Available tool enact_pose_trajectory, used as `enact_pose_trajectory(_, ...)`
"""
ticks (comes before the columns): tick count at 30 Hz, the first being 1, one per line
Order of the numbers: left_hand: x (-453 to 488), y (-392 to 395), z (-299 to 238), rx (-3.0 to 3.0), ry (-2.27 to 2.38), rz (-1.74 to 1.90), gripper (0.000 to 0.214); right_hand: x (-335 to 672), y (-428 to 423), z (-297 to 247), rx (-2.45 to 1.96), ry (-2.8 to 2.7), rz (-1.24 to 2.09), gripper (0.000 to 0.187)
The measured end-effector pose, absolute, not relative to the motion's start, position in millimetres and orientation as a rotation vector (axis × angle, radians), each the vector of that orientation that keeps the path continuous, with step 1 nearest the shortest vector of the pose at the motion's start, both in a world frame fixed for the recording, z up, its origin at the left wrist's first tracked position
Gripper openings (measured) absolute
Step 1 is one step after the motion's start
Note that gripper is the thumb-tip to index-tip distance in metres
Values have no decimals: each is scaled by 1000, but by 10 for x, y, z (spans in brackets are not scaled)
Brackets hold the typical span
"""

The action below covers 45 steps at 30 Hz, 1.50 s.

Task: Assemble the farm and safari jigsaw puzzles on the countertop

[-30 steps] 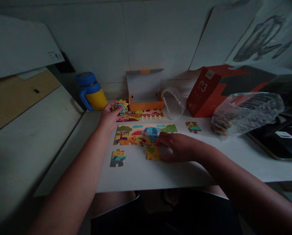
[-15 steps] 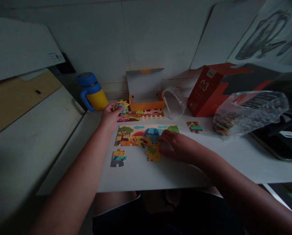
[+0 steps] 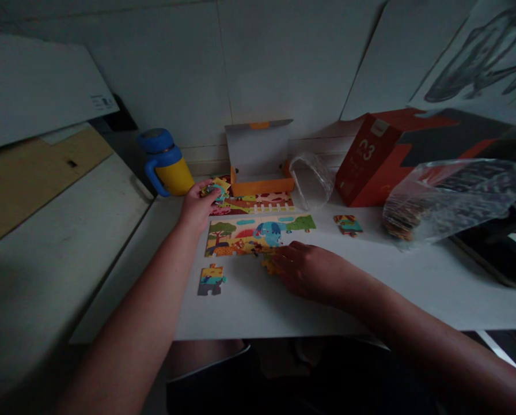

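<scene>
My left hand (image 3: 201, 203) is closed around a few jigsaw puzzle pieces (image 3: 220, 187), held up over the left end of a farm-scene picture strip (image 3: 245, 204). Below that strip lies a joined puzzle section (image 3: 230, 235) with a tree, a leopard and a blue elephant. My right hand (image 3: 299, 265) has its fingers bent down on a yellow-green puzzle piece (image 3: 270, 265), just under the elephant; the fingers hide much of this piece. A loose puzzle piece (image 3: 211, 280) in yellow, teal and grey lies at lower left. Another loose puzzle piece (image 3: 348, 225) rests to the right.
An orange box (image 3: 261, 185) stands open against the wall, beside a clear plastic wrapper (image 3: 313, 180). At back left is a blue and yellow jug (image 3: 167, 164). A red carton (image 3: 365, 158) and a plastic bag (image 3: 448, 202) occupy the right side.
My right hand has moved slightly down from the elephant and now covers more of the yellow-green piece. The section's upper right end has come into sight. My left hand keeps its hold.
</scene>
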<state>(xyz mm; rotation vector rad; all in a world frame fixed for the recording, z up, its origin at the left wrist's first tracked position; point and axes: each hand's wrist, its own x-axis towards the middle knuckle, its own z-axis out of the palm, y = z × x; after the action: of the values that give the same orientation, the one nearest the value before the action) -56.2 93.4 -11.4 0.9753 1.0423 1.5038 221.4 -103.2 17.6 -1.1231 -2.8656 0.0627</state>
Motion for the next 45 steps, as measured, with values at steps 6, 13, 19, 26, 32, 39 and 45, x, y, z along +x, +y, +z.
enact_pose_trajectory(6,-555,942,-109,956,1045,1506,54,2253,-966,67,-1212,-2815,-7,41)
enact_pose_trajectory(13,-537,892,-57,955,1069,1498,53,2231,-923,83,-1247,-2703,-88,31)
enact_pose_trajectory(19,-521,868,-31,967,1071,1475,54,1958,-1006,57,-913,-2717,58,34)
enact_pose_trajectory(26,-532,874,-36,973,1030,1496,52,1702,-992,8,-1162,-2676,110,36)
enact_pose_trajectory(32,-526,884,-26,956,1066,1528,52,2025,-1301,-22,-1351,-2631,-34,41)
enact_pose_trajectory(39,-538,889,-37,966,1057,1489,55,2309,-1694,-72,-1383,-2605,144,53)
enact_pose_trajectory(45,-548,899,-49,979,1026,1517,51,2873,-1382,77,-1983,-2124,-207,53)
